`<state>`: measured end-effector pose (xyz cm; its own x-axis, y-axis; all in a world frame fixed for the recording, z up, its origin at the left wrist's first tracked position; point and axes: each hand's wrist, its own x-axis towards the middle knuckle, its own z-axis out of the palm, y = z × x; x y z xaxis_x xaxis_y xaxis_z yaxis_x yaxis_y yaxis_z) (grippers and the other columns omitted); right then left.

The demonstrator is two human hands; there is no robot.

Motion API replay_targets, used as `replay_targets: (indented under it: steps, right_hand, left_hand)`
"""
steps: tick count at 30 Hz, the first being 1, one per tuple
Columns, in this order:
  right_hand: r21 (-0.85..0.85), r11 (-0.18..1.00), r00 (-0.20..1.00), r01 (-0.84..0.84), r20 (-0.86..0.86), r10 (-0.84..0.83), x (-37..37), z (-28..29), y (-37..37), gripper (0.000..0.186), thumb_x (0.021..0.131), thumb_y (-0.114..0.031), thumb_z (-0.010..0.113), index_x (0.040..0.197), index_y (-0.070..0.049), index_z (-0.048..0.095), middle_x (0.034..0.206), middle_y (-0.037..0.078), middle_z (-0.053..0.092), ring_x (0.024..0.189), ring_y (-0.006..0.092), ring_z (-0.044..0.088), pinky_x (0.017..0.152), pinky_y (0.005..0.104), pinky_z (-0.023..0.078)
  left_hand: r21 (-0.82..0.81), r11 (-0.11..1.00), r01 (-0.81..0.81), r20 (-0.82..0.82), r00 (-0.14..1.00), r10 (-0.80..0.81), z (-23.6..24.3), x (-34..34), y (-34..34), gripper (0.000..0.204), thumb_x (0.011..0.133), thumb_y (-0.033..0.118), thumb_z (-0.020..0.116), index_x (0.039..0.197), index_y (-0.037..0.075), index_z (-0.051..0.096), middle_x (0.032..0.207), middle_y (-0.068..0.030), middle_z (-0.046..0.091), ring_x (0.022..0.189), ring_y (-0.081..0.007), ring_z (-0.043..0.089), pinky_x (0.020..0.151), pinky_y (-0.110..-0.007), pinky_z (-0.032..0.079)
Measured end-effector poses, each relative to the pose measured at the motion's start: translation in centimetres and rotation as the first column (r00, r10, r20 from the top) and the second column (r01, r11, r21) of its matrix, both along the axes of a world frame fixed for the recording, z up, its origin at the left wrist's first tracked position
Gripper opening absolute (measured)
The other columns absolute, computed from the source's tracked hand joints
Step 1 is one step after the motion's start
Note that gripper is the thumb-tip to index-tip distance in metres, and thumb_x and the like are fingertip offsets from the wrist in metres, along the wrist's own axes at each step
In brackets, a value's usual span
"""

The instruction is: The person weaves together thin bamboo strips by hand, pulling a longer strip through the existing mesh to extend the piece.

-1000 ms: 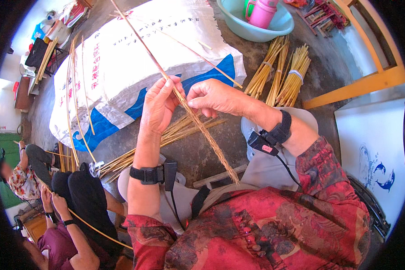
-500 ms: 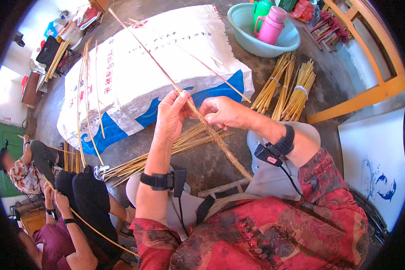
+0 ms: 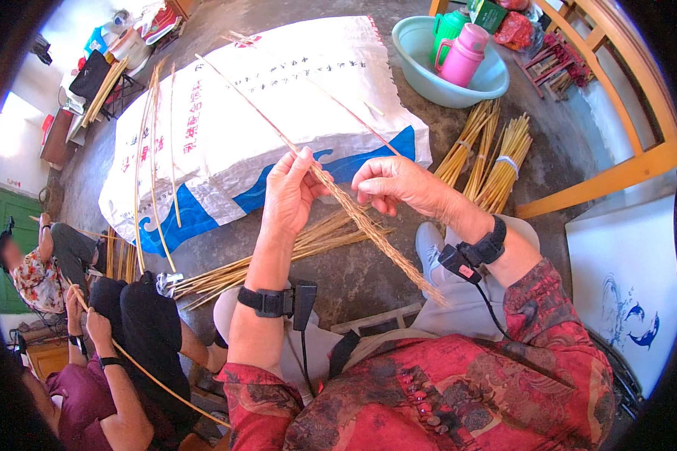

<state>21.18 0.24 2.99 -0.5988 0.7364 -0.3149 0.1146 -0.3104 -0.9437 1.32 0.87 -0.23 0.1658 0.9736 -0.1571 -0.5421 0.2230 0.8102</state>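
My left hand (image 3: 292, 188) is closed round a long dry plant stalk (image 3: 257, 113), thumb pressed along it. The bare thin end slants up and away to the left over the white sack. Below the hand its tan, bristly seed head (image 3: 384, 244) runs down toward my right knee. My right hand (image 3: 399, 188) hovers just right of the seed head, fingers loosely curled and apart, nothing visible in them. Under my hands a pile of straw-coloured stalks (image 3: 278, 259) lies on the floor. Several loose stalks (image 3: 155, 165) rest on the sack.
The white and blue woven sack (image 3: 278, 90) spreads ahead. Tied stalk bundles (image 3: 508, 161) stand right of it, below a pale blue basin (image 3: 421, 83) holding a pink flask (image 3: 462, 56). A wooden frame (image 3: 609, 180) is at right. Another person's hands (image 3: 94, 323) hold a stalk at lower left.
My right hand has drawn back to the right, off the stalk, and its fingers have loosened. The seed head looks fuller and swings slightly right; my left hand keeps its grip.
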Motion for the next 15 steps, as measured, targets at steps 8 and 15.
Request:
replay_targets:
  steps: [8,15]
  right_hand:
    - [0.023,0.998,0.996,-0.066,0.061,0.065,-1.1,-0.1,-0.4,0.016,0.081,-0.019,0.055,0.086,-0.004,0.056,0.071,0.0,0.057,0.054,0.0062,0.051,0.046,0.0194,0.043]
    - [0.017,0.997,0.994,-0.071,0.083,0.069,-0.8,-0.5,-0.1,0.013,0.081,-0.013,0.052,0.088,-0.002,0.053,0.067,0.0,0.054,0.051,0.0055,0.05,0.044,0.018,0.04]
  left_hand:
    - [0.014,0.999,-0.047,-0.062,0.997,0.048,-0.4,0.4,0.2,0.019,0.083,0.023,0.057,0.075,0.007,0.052,0.062,-0.0024,0.054,0.052,-0.01,0.054,0.045,-0.023,0.046]
    - [0.012,0.999,-0.052,-0.081,0.995,0.052,-0.5,0.6,0.2,0.02,0.083,0.023,0.058,0.074,0.007,0.051,0.06,-0.0024,0.053,0.05,-0.0104,0.052,0.043,-0.023,0.045]
